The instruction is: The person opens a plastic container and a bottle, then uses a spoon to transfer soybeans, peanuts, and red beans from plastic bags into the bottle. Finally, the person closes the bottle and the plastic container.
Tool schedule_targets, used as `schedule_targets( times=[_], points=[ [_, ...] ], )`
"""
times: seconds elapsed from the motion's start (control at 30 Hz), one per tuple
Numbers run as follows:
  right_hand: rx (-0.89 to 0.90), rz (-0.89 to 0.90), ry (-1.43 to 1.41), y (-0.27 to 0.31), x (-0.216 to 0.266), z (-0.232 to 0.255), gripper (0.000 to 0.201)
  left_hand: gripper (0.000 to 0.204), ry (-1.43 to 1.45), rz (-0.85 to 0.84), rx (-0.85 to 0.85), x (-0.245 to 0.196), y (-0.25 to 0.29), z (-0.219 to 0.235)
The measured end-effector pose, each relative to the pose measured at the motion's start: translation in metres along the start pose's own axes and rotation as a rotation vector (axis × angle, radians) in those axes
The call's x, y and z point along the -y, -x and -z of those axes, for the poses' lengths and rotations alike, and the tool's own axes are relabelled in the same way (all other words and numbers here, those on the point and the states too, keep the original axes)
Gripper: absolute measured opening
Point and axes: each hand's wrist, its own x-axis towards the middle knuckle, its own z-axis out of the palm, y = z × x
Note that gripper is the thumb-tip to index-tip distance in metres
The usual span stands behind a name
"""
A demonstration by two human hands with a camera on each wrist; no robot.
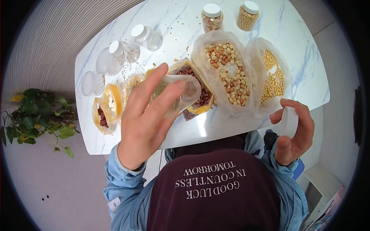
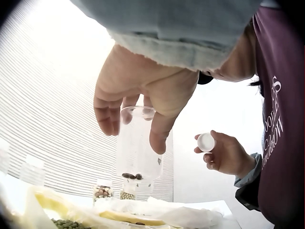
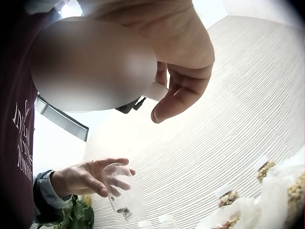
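My left hand [image 1: 143, 125] grips a clear plastic jar [image 2: 138, 152] by its upper part, fingers and thumb spread around the wall. The jar has no lid on, and its narrower end points down in the left wrist view. A few dark beans [image 2: 132, 176] lie inside near that lower end. From above, the jar overlaps an open yellow-edged bag [image 1: 199, 110] of dark red beans [image 1: 204, 96]. Off to the right, my right hand [image 1: 305, 131] pinches a white screw lid [image 1: 289, 122] between thumb and fingers, beyond the table's front edge.
Open bags of peanuts [image 1: 231, 86] and yellow soybeans [image 1: 273, 84] lie right of the red beans. A smaller bag [image 1: 116, 103] stands left. Lidded jars [image 1: 212, 19] line the back, with clear jars [image 1: 148, 38] at back left. Crumbs dot the marble-patterned table [image 1: 175, 46].
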Motion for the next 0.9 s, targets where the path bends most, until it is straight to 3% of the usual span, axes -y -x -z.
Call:
schedule_targets(
  times=[0.2, 0.67, 0.77, 0.87, 0.9],
  points=[
    [0.013, 0.012, -0.004, 0.0, 0.0001, -0.0005, 0.064, 0.062, -0.015, -0.023, 0.06, 0.0018, -0.0019, 0.0005],
    [0.025, -0.002, -0.013, -0.0007, 0.0012, -0.0031, 0.063, 0.063, 0.02, 0.06, -0.048, 0.0015, -0.0021, -0.0065],
    [0.025, -0.012, 0.016, 0.0003, 0.0021, -0.0051, 0.065, 0.062, 0.048, -0.027, -0.039, 0.0043, -0.0018, -0.0021],
    [0.029, -0.004, 0.004, -0.0006, 0.0023, -0.0052, 0.064, 0.068, -0.03, -0.051, 0.098, 0.0042, -0.0029, -0.0012],
    [0.031, -0.001, -0.011, -0.0011, 0.002, -0.0043, 0.063, 0.066, 0.011, -0.06, 0.033, 0.0043, -0.003, -0.0014]
  ],
)
